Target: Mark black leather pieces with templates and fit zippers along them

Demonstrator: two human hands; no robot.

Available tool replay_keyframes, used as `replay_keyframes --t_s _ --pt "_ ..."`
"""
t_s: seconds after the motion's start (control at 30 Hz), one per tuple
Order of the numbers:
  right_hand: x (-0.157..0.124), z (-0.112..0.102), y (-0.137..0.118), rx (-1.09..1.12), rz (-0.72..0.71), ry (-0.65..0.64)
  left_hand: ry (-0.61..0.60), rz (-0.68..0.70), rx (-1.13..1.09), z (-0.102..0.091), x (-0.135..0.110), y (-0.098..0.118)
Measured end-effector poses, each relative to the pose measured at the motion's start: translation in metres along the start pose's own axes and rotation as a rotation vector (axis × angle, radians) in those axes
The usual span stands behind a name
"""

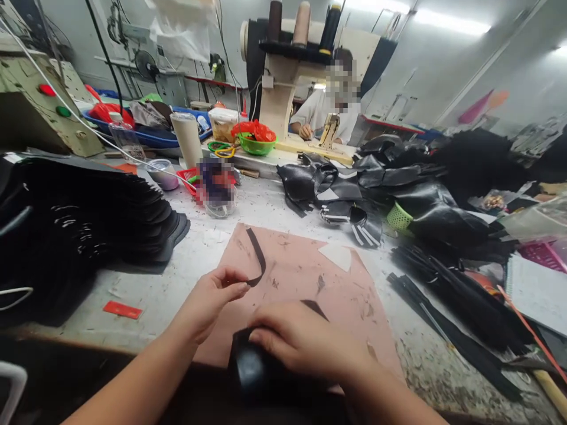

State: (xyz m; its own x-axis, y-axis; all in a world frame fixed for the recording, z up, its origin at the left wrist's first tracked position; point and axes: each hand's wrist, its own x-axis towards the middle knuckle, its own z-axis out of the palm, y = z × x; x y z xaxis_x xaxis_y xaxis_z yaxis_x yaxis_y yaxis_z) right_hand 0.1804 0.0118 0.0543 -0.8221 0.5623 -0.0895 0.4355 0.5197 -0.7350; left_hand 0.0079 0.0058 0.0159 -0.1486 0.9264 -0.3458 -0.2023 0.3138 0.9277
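My left hand (220, 295) pinches the lower end of a narrow black strip (259, 255), which curves up and away over a pink mat (292, 254). Close by on the right, my right hand (287, 333) is closed on a glossy black leather piece (252, 366) at the mat's near edge. Its fingertips are partly hidden behind the hand and the leather. A dark corner of material shows just beyond the right knuckles. On the mat's far right lies a white scrap (337, 256).
Stacked black pieces (133, 218) fill the left side, with a red tag (123, 310) nearby. Black leather pieces (319, 177), dark strips (465, 295) and a notepad (535, 289) lie right. Behind stand a tumbler (186, 139), a green bowl (257, 143) and a sewing machine (279, 100); a person (310, 115) sits beyond.
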Motion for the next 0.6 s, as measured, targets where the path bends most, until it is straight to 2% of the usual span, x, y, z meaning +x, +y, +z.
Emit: replay_keyframes --t_s 0.13,0.3,0.6 --pt "-0.003 0.003 0.006 -0.048 0.015 0.137 -0.042 -0.124 -0.123 -0.004 -0.012 0.0" --pt "-0.002 0.006 0.008 -0.056 -0.035 0.19 -0.062 -0.182 -0.158 -0.004 -0.024 0.007" --pt "0.003 0.013 0.003 -0.056 -0.019 0.213 0.013 -0.135 -0.121 -0.007 -0.033 0.006"
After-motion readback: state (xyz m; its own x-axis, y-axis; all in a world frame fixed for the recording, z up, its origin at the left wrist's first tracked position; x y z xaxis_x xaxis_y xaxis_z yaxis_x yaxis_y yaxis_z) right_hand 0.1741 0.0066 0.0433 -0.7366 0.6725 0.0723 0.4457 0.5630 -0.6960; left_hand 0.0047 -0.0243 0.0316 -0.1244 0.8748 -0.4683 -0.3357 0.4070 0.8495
